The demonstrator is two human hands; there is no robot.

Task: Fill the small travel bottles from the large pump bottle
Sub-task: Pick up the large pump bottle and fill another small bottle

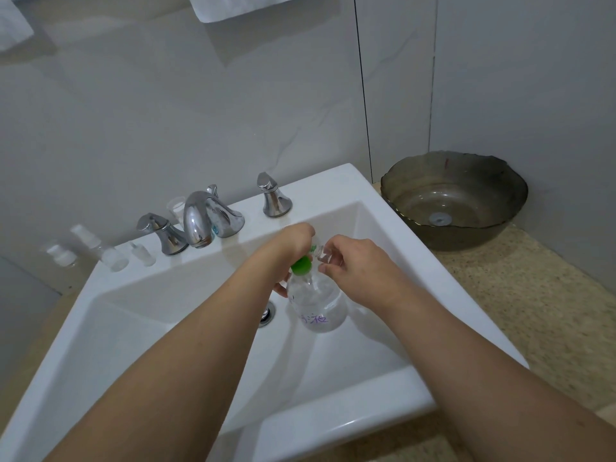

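While both forearms reach out over the white sink [393, 261], the scene reads like this:

Pump bottle: the large clear pump bottle [316, 305] with a green pump head [301, 265] is over the basin, near the drain [268, 313]; purple handwriting shows on its lower body, and whether its base rests on the basin floor cannot be told.

Left hand: the left hand [295, 245] comes in from above the pump, fingers curled down around the green pump head and the bottle's neck; a fingertip shows below at the bottle's left shoulder.

Right hand: the right hand [356, 268] pinches a small clear travel bottle [322, 253] between thumb and fingers, holding it just beside the pump head with its open mouth turned toward the pump.

Spare travel bottles: three or so small clear bottles [115, 258] with pale caps stand at the back left corner of the sink's rim and just beyond it, well apart from the hands; their outlines are soft and hard to count.

Small cup: a little clear cup [176, 208] stands behind the tap.

Tap: a chrome spout [196, 218] sits between two chrome handles, one to the left [163, 233] and one to the right [274, 196], all on the rear rim.

Bowl: a dark translucent glass bowl [453, 200] with a wavy edge sits on the speckled beige bench [520, 295] to the right of the sink, against the wall.

Towel: a white towel [233, 6] hangs at the top of the view.
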